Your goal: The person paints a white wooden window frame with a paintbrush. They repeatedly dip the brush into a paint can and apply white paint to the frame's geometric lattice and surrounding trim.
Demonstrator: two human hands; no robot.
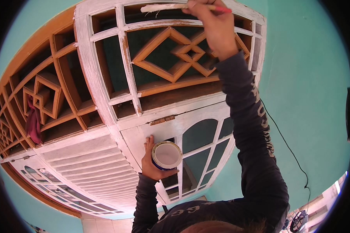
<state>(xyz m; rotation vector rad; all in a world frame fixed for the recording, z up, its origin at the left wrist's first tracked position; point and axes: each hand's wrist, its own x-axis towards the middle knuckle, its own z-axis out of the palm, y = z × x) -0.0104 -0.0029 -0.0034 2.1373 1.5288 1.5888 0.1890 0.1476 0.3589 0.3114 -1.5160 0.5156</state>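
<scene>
My right hand (217, 33) is raised at the top of the view, its fingers closed round the handle of a paintbrush (163, 7). The brush lies nearly level, its white-coated bristles pointing left and its red handle end to the right. Behind it is the upper lattice of a wooden frame (93, 70), partly painted white, partly bare orange-brown. Lower down, my left hand (149, 166) grips a small round paint can (167, 156). The can has no lid on, and white paint shows inside. Its dark blue side faces a white door panel (138, 136).
Brown diamond-shaped trim (155, 50) fills the lattice openings. A dark red cloth (34, 122) hangs from the left lattice. White louvres (85, 159) and glazed panes (200, 136) lie below. A black cable (287, 145) runs down the turquoise wall (299, 77) at right.
</scene>
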